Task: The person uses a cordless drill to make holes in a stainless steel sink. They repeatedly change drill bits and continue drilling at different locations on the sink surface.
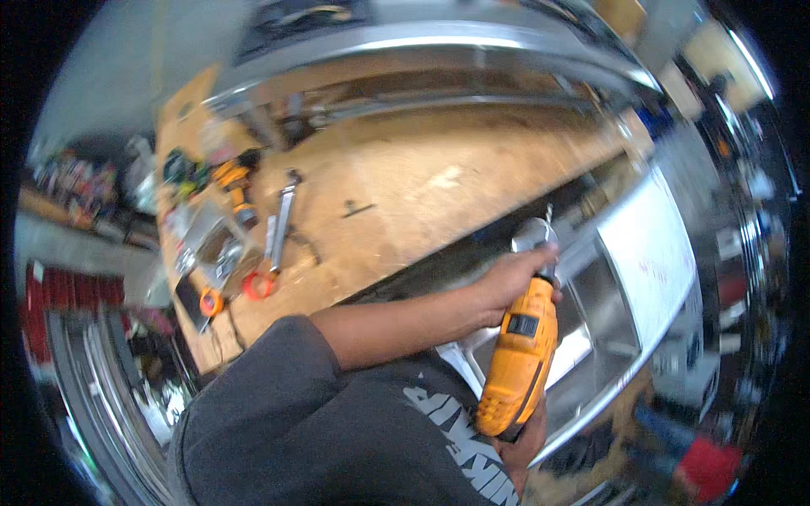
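Drill sits ctr-right of frame: your L hand wraps its nose, prob. to steady it; R hand holds the rear, prob. for wt.

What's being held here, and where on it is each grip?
An orange power drill: the left grip wraps its front, toward the bit; the right grip is at its rear, its exact hold hidden.

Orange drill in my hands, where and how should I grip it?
I'd hold the orange drill by its rear end, coming from your side: its thick body ends nearest you, while the slim bit points away and should stay untouched.
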`<state>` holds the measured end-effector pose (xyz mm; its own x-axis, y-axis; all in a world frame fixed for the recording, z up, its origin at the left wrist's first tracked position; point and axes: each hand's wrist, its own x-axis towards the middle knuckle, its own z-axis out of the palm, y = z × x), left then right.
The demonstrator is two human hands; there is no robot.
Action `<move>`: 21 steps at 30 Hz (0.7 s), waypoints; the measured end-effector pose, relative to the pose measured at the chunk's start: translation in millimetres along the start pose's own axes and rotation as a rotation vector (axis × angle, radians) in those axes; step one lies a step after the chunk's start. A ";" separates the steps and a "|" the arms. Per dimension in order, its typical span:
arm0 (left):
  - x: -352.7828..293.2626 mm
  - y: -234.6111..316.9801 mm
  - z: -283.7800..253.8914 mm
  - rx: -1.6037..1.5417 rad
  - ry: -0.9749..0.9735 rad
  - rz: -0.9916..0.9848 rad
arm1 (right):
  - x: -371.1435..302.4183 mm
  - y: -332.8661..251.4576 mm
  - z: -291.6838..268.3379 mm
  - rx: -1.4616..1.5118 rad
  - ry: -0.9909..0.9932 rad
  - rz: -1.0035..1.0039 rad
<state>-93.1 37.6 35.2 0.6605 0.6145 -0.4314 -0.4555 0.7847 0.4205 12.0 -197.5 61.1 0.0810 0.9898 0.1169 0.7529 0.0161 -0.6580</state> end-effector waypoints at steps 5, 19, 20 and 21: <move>-106.2 26.8 -11.1 0.144 0.164 0.260 | -0.6 -8.2 20.9 0.034 -0.054 -0.377; -312.4 76.2 -110.7 0.619 0.226 0.594 | 187.2 -77.0 278.0 -0.070 -0.415 -0.570; -311.6 73.4 -125.7 0.531 0.255 0.565 | 190.8 -76.1 314.3 -0.116 -0.411 -0.574; -310.2 78.9 -138.4 0.555 0.265 0.556 | 202.1 -73.5 343.1 -0.179 -0.391 -0.576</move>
<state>-416.6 -79.9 91.7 0.2315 0.9543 -0.1891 -0.2672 0.2493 0.9308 -251.1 49.8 -122.1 -0.5764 0.8095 0.1120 0.7034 0.5612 -0.4361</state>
